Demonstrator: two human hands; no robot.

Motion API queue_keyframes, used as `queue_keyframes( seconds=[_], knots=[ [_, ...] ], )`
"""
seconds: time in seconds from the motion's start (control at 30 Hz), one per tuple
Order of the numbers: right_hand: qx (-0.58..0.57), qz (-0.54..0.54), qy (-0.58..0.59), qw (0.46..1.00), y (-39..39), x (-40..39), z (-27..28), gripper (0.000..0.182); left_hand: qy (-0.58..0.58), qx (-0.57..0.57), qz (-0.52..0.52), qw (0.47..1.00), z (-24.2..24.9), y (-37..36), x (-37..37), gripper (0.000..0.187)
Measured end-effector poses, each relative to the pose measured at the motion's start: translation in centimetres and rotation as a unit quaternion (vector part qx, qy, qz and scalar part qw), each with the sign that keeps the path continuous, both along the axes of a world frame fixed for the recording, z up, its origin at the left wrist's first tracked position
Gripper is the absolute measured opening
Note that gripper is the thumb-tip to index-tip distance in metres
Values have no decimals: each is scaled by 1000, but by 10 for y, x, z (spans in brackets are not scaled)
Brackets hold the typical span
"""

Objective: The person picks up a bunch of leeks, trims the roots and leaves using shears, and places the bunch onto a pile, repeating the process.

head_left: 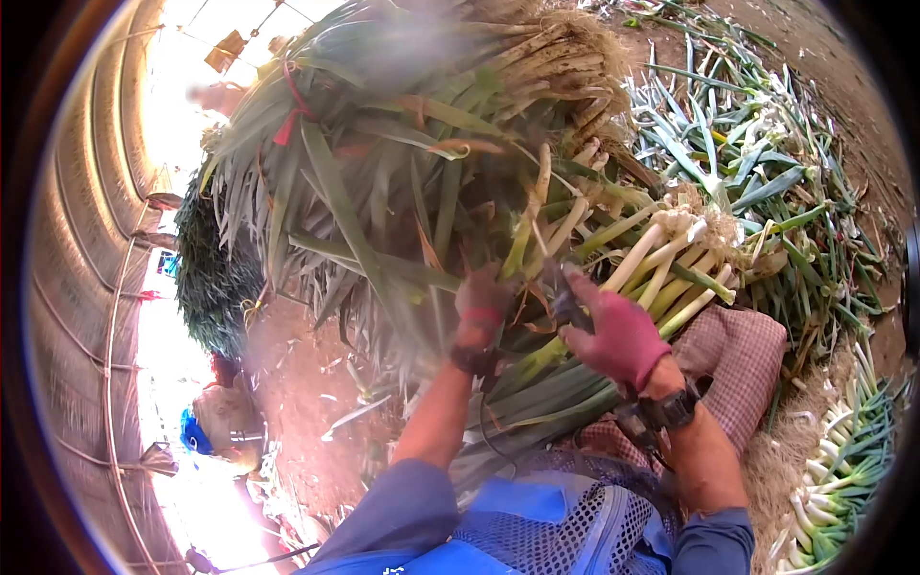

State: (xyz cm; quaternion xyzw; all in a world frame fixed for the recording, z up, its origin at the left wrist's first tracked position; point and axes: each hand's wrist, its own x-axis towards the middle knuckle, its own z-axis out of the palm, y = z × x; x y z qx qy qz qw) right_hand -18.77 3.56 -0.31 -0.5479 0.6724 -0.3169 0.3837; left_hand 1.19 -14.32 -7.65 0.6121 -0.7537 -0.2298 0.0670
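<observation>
My right hand (618, 331), in a pink glove, is closed around the dark handle of a knife (563, 295). Its thin blade points up toward the pale stalks. Nearby, my left hand (482, 305) reaches among the leaves of the green onions, beside an upright stalk (522, 240); blur and leaves hide its fingers, so I cannot tell its grip. Several long green onions (661, 259) lie across my lap, with white ends and roots to the right and green leaves toward me. A large bundle of green onions (383, 172) rises just beyond my hands.
A red tie (287, 125) shows on the big bundle. Loose leaves and stalks (738, 163) cover the ground at upper right. A row of white-ended onions (834, 479) lies at lower right. Another leafy pile (216, 273) and a person (225, 422) are at left, near a sheet wall (86, 287).
</observation>
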Motion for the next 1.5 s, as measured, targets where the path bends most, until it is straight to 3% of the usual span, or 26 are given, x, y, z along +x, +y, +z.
queue_keyframes(
  seconds=[0.13,0.2,0.27,0.37,0.57,0.87,0.93,1.0,1.13,1.23,1.3,1.43,1.5],
  knots=[
    [15,65,19,998,22,19,-34,81,30,-40,-22,999,-14,13,6,44],
    [77,75,24,994,13,17,-16,82,2,-11,-15,1000,-11,14,6,45],
    [109,12,23,994,6,16,-14,82,-24,17,-8,1000,-4,16,5,48],
    [38,3,3,999,12,15,-28,79,12,23,8,1000,0,16,5,49],
    [72,-16,6,997,-8,8,-26,77,7,-31,-10,999,-24,11,9,53],
    [57,-55,41,996,-61,-23,-52,79,56,52,-36,996,-31,12,14,53],
    [54,-59,41,996,-68,-28,-54,78,140,128,-27,982,-41,12,18,50],
    [64,-64,14,996,-71,-31,-45,77,149,144,-23,978,-28,18,15,47],
    [17,-60,2,998,-65,-31,-63,76,205,177,-13,963,-44,15,23,41],
    [-27,-50,-4,998,-51,-27,-77,73,138,134,-50,980,-42,13,26,39],
    [-58,-40,-8,998,-34,-25,-70,70,158,143,-57,975,-40,14,24,40],
    [-13,9,-102,995,7,-11,-56,71,134,166,-71,974,-40,23,18,43],
    [4,26,-88,996,29,-6,-46,74,112,134,-62,983,-37,29,12,41]
  ],
)
